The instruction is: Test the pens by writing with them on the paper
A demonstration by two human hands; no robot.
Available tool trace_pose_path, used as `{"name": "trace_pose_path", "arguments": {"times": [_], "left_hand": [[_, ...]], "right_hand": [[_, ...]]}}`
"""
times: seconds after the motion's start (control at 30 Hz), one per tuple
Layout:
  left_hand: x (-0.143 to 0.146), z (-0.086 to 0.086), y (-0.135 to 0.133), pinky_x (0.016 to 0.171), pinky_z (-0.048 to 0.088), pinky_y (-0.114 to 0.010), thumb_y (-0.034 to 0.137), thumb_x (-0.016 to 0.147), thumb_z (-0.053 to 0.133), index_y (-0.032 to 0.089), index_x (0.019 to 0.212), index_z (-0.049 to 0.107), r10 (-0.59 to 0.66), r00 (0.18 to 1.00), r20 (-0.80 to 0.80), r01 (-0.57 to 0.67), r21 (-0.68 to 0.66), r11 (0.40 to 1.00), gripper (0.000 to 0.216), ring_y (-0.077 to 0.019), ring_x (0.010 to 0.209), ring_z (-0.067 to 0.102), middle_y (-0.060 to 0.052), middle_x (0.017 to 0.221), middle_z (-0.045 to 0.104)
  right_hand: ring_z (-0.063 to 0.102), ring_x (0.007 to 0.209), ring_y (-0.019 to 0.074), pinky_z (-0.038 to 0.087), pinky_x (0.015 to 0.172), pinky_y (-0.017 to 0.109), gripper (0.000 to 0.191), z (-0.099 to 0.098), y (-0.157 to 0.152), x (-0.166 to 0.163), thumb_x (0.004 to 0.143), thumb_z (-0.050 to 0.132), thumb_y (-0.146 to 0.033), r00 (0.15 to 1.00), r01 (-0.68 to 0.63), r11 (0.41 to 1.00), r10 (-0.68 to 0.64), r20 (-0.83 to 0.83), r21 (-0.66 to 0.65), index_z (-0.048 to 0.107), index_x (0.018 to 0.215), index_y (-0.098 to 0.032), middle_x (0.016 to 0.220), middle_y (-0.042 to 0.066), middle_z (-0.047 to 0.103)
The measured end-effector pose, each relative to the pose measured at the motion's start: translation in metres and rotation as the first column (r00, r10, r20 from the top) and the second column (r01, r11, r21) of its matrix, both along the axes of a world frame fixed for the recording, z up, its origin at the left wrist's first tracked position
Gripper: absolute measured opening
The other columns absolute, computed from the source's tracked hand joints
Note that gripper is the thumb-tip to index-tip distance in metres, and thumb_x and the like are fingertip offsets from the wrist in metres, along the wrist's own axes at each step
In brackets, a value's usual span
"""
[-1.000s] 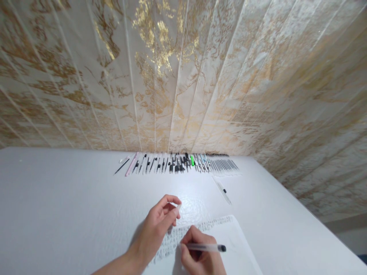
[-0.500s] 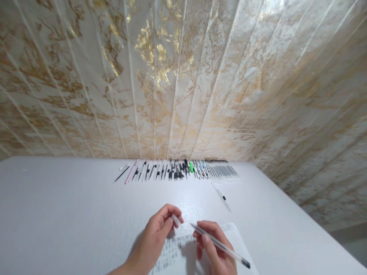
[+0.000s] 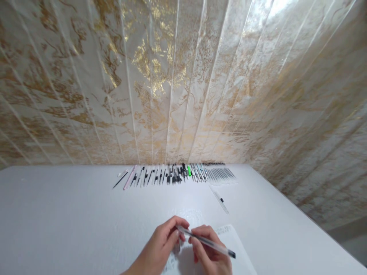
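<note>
A gel pen [image 3: 212, 244] with a clear barrel and a black end lies slanted in my right hand [image 3: 210, 250], its tip toward the left. The fingers of my left hand [image 3: 169, 240] are pinched on a clear pen cap [image 3: 180, 228], which now lines up with the pen's tip; whether it is fully seated I cannot tell. Both hands hover over a sheet of paper [image 3: 236, 244] with handwriting, partly hidden by them.
Along the back of the white table [image 3: 71, 221] runs a row of several pens, refills and caps [image 3: 174, 175], one bright green [image 3: 189, 171]. Closer, at the right, lies a clear plastic sleeve-like piece [image 3: 220, 200] with a black part. A gold-patterned curtain [image 3: 155, 76] hangs behind the table.
My hands have come together: the cap in my left hand has met the pen's tip, which was bare before. The view has shifted slightly.
</note>
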State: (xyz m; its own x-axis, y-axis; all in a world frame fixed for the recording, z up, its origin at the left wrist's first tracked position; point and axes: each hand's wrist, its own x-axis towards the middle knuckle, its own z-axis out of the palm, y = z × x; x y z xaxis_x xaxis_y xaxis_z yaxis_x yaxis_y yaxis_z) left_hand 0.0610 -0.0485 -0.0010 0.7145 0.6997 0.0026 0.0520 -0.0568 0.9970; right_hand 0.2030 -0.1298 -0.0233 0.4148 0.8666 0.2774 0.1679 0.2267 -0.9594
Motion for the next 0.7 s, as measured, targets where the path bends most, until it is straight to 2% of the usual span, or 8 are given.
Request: {"name": "trace_pose_path", "arguments": {"times": [0.07,0.17,0.27,0.37,0.47,0.57,0.63,0.7], "left_hand": [[0.002,0.0,-0.002,0.073,0.043,-0.026,0.028,0.096,0.037,0.017,0.104,0.057,-0.027,0.999,-0.044,0.033,0.141,0.989,0.024,-0.0166,0.078,0.055,-0.004,0.085,0.059],[0.005,-0.003,-0.004,0.075,0.044,-0.027,0.026,0.096,0.032,0.016,0.1,0.057,-0.055,0.996,-0.073,0.076,0.323,0.943,0.027,-0.018,0.081,0.057,-0.007,0.091,0.06],[0.008,-0.005,-0.006,0.075,0.046,-0.028,0.022,0.095,0.031,0.017,0.1,0.057,-0.077,0.992,-0.097,0.111,0.42,0.901,0.027,-0.0194,0.083,0.059,-0.008,0.093,0.061],[0.01,-0.008,-0.01,0.087,0.046,-0.031,0.015,0.092,0.036,0.019,0.115,0.051,-0.123,0.981,-0.149,0.181,0.493,0.851,0.028,-0.0209,0.096,0.058,-0.009,0.105,0.061],[0.012,-0.021,-0.011,0.1,0.039,-0.039,0.016,0.085,0.05,0.021,0.134,0.035,-0.127,0.966,-0.224,0.241,0.616,0.75,0.052,-0.0258,0.116,0.049,-0.013,0.128,0.052],[0.014,-0.039,-0.004,0.104,0.033,-0.049,0.033,0.082,0.063,0.017,0.138,0.028,-0.043,0.952,-0.302,0.264,0.743,0.616,0.068,-0.0338,0.124,0.04,-0.018,0.137,0.044],[0.017,-0.047,0.003,0.098,0.038,-0.045,0.046,0.084,0.061,0.021,0.13,0.039,-0.062,0.945,-0.322,0.303,0.787,0.538,0.057,-0.0307,0.114,0.048,-0.013,0.128,0.052],[0.022,-0.049,0.009,0.093,0.041,-0.038,0.052,0.087,0.055,0.023,0.117,0.049,-0.067,0.949,-0.309,0.3,0.814,0.498,0.042,-0.0264,0.107,0.051,-0.01,0.121,0.056]], "right_hand": [[0.053,0.048,0.0113,0.043,0.046,0.02,0.022,0.0,-0.002,0.003,0.086,0.061,-0.042,0.989,0.017,0.999,-0.022,0.144,0.036,0.069,0.084,-0.021,0.066,0.001,0.062],[0.059,0.052,0.0136,0.047,0.052,0.021,0.02,-0.004,-0.005,0.007,0.086,0.063,-0.041,0.932,0.061,0.995,-0.083,0.352,0.073,0.069,0.082,-0.023,0.064,0.001,0.064],[0.059,0.051,0.0138,0.046,0.048,0.021,0.025,-0.011,-0.007,0.011,0.088,0.058,-0.046,0.921,0.051,0.998,-0.062,0.385,0.037,0.067,0.084,-0.023,0.065,0.001,0.065],[0.058,0.05,0.0145,0.045,0.044,0.021,0.034,-0.011,-0.008,0.013,0.09,0.051,-0.05,0.944,-0.006,0.998,0.028,0.328,-0.068,0.065,0.083,-0.02,0.065,0.003,0.065],[0.059,0.056,0.0157,0.049,0.054,0.023,0.036,0.011,-0.008,0.018,0.091,0.049,-0.051,0.95,-0.043,0.998,0.057,0.306,-0.053,0.063,0.083,-0.019,0.072,0.005,0.066],[0.057,0.057,0.0141,0.048,0.053,0.022,0.035,0.045,-0.009,0.04,0.095,0.041,-0.05,0.953,0.011,0.999,-0.024,0.303,0.047,0.059,0.087,-0.02,0.081,0.005,0.065],[0.055,0.053,0.0139,0.044,0.048,0.021,0.035,0.066,-0.005,0.071,0.095,0.037,-0.05,0.93,0.047,0.999,-0.051,0.364,0.02,0.054,0.085,-0.021,0.072,0.002,0.062],[0.054,0.049,0.0141,0.043,0.048,0.022,0.037,0.078,0.002,0.113,0.096,0.033,-0.051,0.84,0.116,0.988,-0.044,0.541,-0.099,0.049,0.08,-0.022,0.06,-0.002,0.057]]}}
